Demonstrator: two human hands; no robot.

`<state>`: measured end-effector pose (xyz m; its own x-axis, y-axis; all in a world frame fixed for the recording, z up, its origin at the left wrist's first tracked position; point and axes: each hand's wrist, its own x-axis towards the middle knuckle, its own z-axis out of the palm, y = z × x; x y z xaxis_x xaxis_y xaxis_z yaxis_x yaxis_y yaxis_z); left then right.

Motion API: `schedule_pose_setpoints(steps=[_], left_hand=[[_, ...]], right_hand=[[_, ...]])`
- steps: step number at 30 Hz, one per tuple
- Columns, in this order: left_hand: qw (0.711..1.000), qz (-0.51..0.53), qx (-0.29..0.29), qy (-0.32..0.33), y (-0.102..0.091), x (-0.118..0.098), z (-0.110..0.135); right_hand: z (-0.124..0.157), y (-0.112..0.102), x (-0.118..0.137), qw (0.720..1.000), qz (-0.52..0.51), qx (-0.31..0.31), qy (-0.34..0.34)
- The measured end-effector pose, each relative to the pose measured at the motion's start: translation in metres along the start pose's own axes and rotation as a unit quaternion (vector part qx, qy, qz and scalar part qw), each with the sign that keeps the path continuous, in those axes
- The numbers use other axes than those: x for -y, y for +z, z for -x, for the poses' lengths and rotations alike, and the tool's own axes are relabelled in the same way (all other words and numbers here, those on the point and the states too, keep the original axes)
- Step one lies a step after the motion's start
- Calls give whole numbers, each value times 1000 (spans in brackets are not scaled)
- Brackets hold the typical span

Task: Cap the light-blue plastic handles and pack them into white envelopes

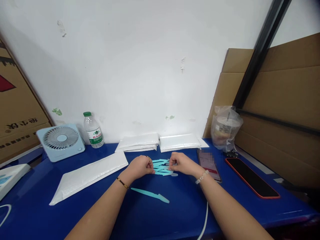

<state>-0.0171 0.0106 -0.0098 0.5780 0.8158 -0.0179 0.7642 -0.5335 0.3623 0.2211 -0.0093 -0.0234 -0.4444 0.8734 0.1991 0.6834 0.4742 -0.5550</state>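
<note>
Between my hands lies a loose pile of teal eyebrow razors (161,166), some with clear caps at the right end. My left hand (142,166) is closed at the left end of the pile, thumb and fingers pinching razor handles. At the other end my right hand (180,163) pinches the capped tips, its fingers curled in; which razors it grips is partly hidden. One separate teal razor (150,194) rests on the blue tabletop (152,220), nearer to me.
White padded mailers (137,142) lie along the wall, and another long mailer (91,175) is at left. A blue fan (61,141) and water bottle (93,131) stand behind it. At right are a phone (209,165), an orange-edged phone (252,178) and a bagged cup (225,128).
</note>
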Motion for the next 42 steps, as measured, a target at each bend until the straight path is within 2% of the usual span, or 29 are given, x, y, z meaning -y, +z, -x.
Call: schedule_pose_setpoints(steps=[3, 4, 6, 8, 10, 13, 15, 17, 20, 23, 25, 29, 34, 37, 42], left_hand=[[1000, 23, -2, 10, -6, -7, 8], [999, 26, 21, 24, -8, -10, 11], [993, 27, 102, 47, -10, -17, 19], [985, 27, 164, 49, -9, -22, 24], [987, 31, 151, 40, -7, -23, 24], [996, 53, 60, 35, -4, -18, 19], [994, 97, 37, 30, -4, -14, 16], [986, 154, 50, 28, -5, -10, 14], [972, 213, 90, 38, -9, -9, 13], [959, 254, 111, 53, -13, -7, 14], [956, 275, 87, 46, -15, -5, 13], [957, 291, 2, 11, -14, 0, 11], [969, 208, -131, 34, -11, 2, 7], [975, 145, -156, 57, -10, 2, 4], [977, 100, -173, 71, -8, 0, 3]], right_hand=[[2, -9, -8, 999, 2, -35, 29], [3, -11, -9, 998, 6, -52, 29], [3, -13, -8, 997, 8, -77, 24], [3, -14, -5, 997, -7, -74, 18], [4, -13, -1, 998, -43, -50, 11], [6, -11, 6, 991, -131, -13, 6], [7, -8, 11, 982, -191, 2, 2], [7, -4, 14, 974, -226, 5, -7], [7, -1, 13, 973, -229, -22, -27], [8, -8, 8, 972, -223, -57, -40], [10, -16, 5, 968, -230, -93, -29], [11, -28, 4, 953, -258, -156, 23], [6, -18, 5, 915, -361, -177, 36], [4, -13, 4, 892, -420, -162, 45], [3, -11, 3, 885, -430, -170, 54]])
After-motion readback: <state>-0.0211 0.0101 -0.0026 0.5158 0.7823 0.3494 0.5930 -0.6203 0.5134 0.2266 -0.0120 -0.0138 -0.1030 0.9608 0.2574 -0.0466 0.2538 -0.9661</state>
